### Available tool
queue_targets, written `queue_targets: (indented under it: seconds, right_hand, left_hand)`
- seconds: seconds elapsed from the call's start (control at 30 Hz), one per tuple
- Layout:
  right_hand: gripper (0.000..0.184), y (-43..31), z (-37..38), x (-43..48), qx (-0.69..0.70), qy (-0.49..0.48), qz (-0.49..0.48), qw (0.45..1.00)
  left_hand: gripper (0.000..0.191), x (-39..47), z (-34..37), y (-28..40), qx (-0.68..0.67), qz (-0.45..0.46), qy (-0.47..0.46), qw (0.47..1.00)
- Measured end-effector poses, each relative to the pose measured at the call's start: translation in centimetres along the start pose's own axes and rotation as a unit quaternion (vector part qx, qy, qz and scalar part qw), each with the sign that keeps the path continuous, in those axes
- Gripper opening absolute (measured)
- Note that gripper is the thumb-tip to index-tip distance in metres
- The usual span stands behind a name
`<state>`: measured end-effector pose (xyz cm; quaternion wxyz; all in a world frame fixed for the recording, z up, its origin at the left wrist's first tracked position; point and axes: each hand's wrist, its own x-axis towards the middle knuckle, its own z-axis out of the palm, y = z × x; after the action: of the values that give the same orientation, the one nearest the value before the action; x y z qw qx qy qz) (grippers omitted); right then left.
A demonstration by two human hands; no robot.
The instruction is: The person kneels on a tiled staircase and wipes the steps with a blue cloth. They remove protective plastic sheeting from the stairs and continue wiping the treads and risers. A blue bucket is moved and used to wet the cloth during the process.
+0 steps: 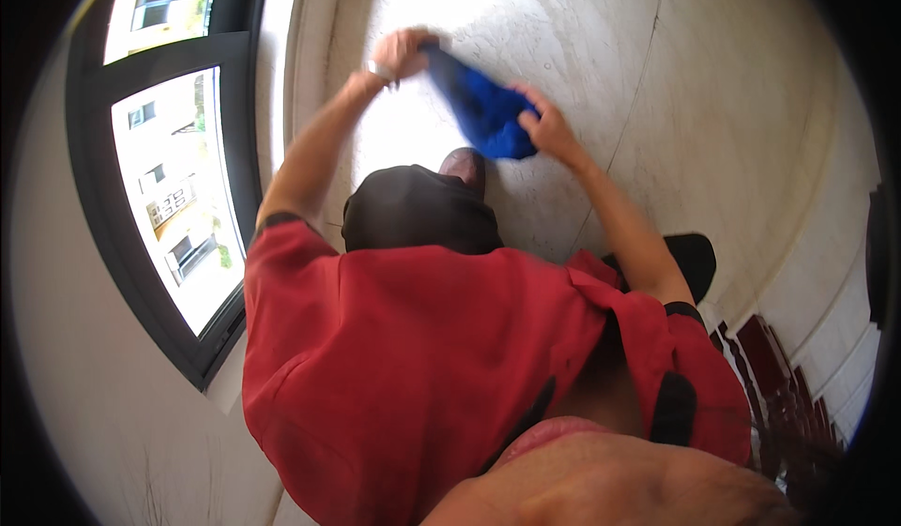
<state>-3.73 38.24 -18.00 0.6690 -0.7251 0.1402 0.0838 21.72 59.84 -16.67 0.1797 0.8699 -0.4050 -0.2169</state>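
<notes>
A blue cloth (493, 107), blurred and darker at its upper end, is stretched at a slant between my two hands above the floor. My left hand (405, 51), with a pale metal band on its wrist, grips the dark upper end; its fingertips are blurred. The right-hand edge of the cloth is pinched between the thumb and fingers of my right hand (545, 121). Below the cloth, a brown shoe (464, 165) shows past my dark-trousered knee (419, 206).
A dark-framed window (236, 174) runs along the wall on my left. Pale, cracked-looking stone floor (633, 139) extends ahead and to the right. Dark red wooden balusters (771, 364) and pale steps (838, 336) are at the lower right. A black object (693, 265) sits beside my right forearm.
</notes>
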Motion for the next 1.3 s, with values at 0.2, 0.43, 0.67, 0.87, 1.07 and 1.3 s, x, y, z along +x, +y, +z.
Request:
queue_targets:
  seconds: [0.2,0.43,0.67,0.87,1.07,1.3]
  right_hand:
    - [0.071,-0.7,-5.9,4.7,-0.325,0.138,-0.081,0.932]
    - [0.085,0.6,0.6,3.6,-0.406,0.068,-0.195,0.890]
    - [0.056,-2.0,-3.7,10.6,-0.367,-0.071,-0.256,0.891]
    - [0.040,-5.5,-13.3,18.9,-0.408,0.075,-0.330,0.848]
    - [0.048,-2.7,-18.6,25.9,-0.504,0.229,-0.245,0.796]
    - [0.053,-2.8,-18.2,26.3,-0.507,0.225,-0.239,0.797]
  left_hand:
    - [0.097,11.4,0.9,1.8,0.236,0.148,-0.044,0.959]
    - [0.093,-2.9,2.9,-1.6,0.108,0.076,0.018,0.991]
    - [0.087,-1.5,0.9,3.9,0.008,0.119,0.134,0.984]
    - [0.084,4.8,5.1,7.1,0.039,0.179,0.009,0.983]
    - [0.065,4.4,-4.2,2.5,-0.233,0.098,0.193,0.948]
    - [0.052,17.8,-23.8,-10.0,-0.051,0.071,0.457,0.885]
